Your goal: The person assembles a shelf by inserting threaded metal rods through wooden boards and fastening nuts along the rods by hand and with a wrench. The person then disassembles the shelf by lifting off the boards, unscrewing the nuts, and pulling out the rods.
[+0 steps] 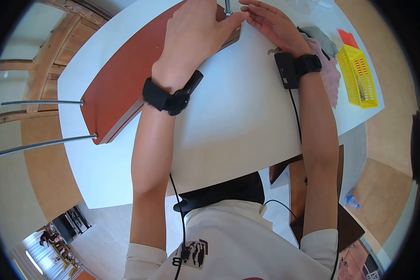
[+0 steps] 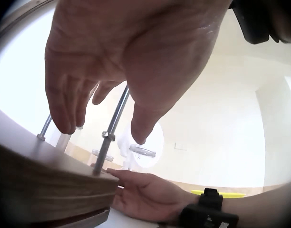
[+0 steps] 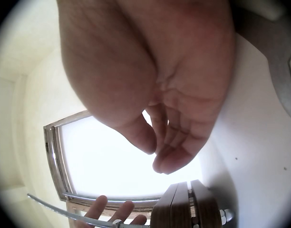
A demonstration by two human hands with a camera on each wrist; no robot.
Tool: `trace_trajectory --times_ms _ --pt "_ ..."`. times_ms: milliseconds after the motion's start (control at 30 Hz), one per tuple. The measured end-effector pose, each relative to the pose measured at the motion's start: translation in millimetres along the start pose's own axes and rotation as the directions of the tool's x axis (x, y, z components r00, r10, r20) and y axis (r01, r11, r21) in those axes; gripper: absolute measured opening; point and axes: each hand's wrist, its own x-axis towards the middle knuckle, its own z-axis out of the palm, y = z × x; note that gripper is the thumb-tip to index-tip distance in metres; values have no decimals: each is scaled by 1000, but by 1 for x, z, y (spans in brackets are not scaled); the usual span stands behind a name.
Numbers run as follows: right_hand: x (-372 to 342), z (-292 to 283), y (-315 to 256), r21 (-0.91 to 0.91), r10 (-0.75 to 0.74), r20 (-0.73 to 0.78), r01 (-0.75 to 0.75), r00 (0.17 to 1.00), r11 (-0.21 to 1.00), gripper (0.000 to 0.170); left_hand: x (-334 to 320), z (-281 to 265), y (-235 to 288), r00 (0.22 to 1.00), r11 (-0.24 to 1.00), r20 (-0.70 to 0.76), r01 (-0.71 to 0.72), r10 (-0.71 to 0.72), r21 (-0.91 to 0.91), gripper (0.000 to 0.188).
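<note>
A reddish-brown wooden board (image 1: 126,70) lies on the white table with metal rods through it. Two long rods (image 1: 51,143) stick out at its left end. My left hand (image 1: 196,35) hovers over the far end, fingers and thumb spread around a rod (image 2: 117,114) carrying a nut (image 2: 107,136); that thumb stands apart from the rod. Low beside the board's corner is my right hand (image 1: 277,28), palm turned inward, fingers loosely bent and holding nothing. In the right wrist view, a grey wrench (image 3: 274,42) lies by the right hand, partly cut off.
On the right of the table (image 1: 238,116) are a pink cloth (image 1: 329,74), a grey cloth (image 1: 322,39) and a yellow basket (image 1: 347,70) with small items. A red piece (image 1: 346,38) lies beside the basket. A plastic bottle (image 1: 352,201) is on the floor.
</note>
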Motion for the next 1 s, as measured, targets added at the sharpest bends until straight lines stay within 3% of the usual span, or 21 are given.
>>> trace_trajectory --times_ms 33,100,133,200,300,333,400,433,500,600,733,833,867,900,933,1000 --pt "0 0 0 -6 3 4 -3 1000 1000 29 4 4 -18 1000 1000 1 1 -1 1 69" --pt "0 -1 -1 -10 3 2 -3 1000 1000 29 17 12 -69 912 918 -216 -284 348 278 71" --pt "0 0 -1 -14 8 -4 -8 1000 1000 29 18 6 -69 912 917 -211 -289 351 275 71" --pt "-1 -1 -2 -20 14 -11 -15 1000 1000 29 18 -4 -63 947 979 -287 -94 144 181 74" --pt "-1 0 -1 4 7 9 -7 1000 1000 29 15 5 -47 958 981 -212 -179 191 75 75" --pt "0 0 -1 1 6 -4 -6 1000 1000 29 12 8 -38 958 981 -214 -177 190 76 75" --pt "0 -1 0 -4 7 -13 -7 1000 1000 30 3 8 -13 995 996 -56 -83 84 31 77" --pt "0 -2 0 -12 3 4 -3 1000 1000 30 6 13 -24 995 996 -58 -81 83 32 77" --pt "-1 -2 0 -20 -3 18 4 1000 1000 30 15 25 -49 962 969 -197 -152 191 193 77" --pt "-2 -2 -1 9 3 13 -4 1000 1000 31 12 14 -62 934 935 -174 -270 313 230 77" --pt "-1 -1 -2 -5 11 14 -11 1000 1000 32 17 15 -65 922 925 -197 -282 335 253 78" --pt "-3 1 -3 -7 13 17 -13 1000 1000 32 15 21 -44 917 943 -232 -293 323 156 77" --pt "-3 1 -3 -5 11 18 -11 1000 1000 32 13 18 -29 988 993 -123 -89 98 75 77" --pt "-3 0 -3 -6 10 21 -10 1000 1000 32 12 15 -21 992 991 4 129 -129 19 76" --pt "-2 0 -2 -11 8 15 -8 1000 1000 32 13 17 -27 992 991 1 129 -129 20 76" --pt "-2 2 -3 -15 5 9 -5 1000 1000 32 16 22 -48 979 972 -174 -64 105 226 74"
